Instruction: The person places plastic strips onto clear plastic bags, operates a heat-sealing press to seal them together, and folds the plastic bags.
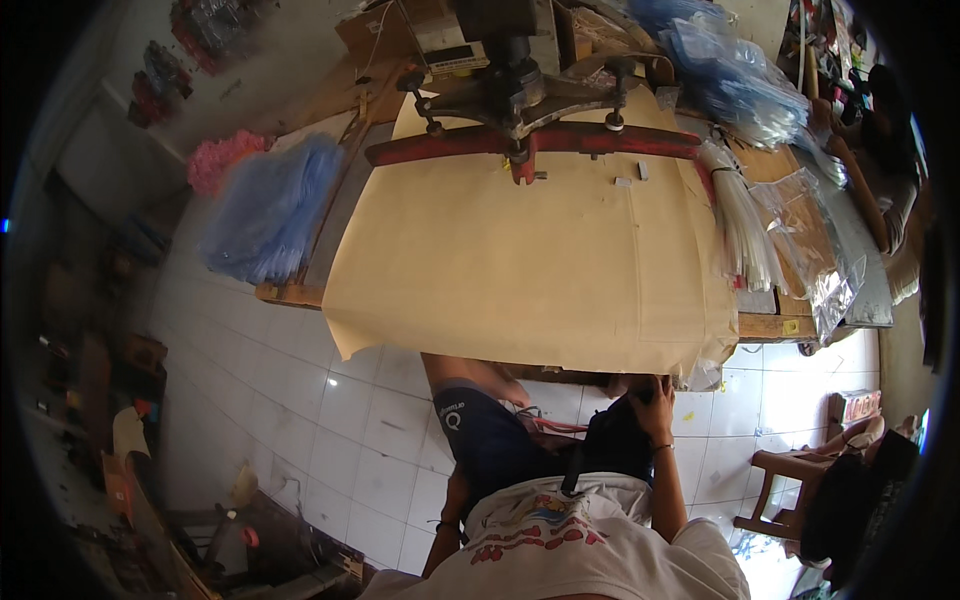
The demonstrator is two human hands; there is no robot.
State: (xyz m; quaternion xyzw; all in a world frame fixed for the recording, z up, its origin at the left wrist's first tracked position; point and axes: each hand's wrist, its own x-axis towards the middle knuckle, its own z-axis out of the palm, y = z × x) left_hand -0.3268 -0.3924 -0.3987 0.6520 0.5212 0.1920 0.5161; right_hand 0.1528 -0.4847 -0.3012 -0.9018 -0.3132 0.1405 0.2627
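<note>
Sheet point(490, 260): one | right hand point(655, 407): half-curled, grip unclear | left hand point(456, 495): mostly hidden, unclear

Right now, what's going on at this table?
The person's right hand is near the front edge of the table, by their right leg; I can't tell whether it grips anything. The left hand is out of sight. A brown sheet covers much of the top, passing under a red bar.

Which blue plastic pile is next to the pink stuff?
The left blue pile, left of the big tan paper. The pink stuff is right beside it; the other blue pile is far across, at the upper right.
</note>
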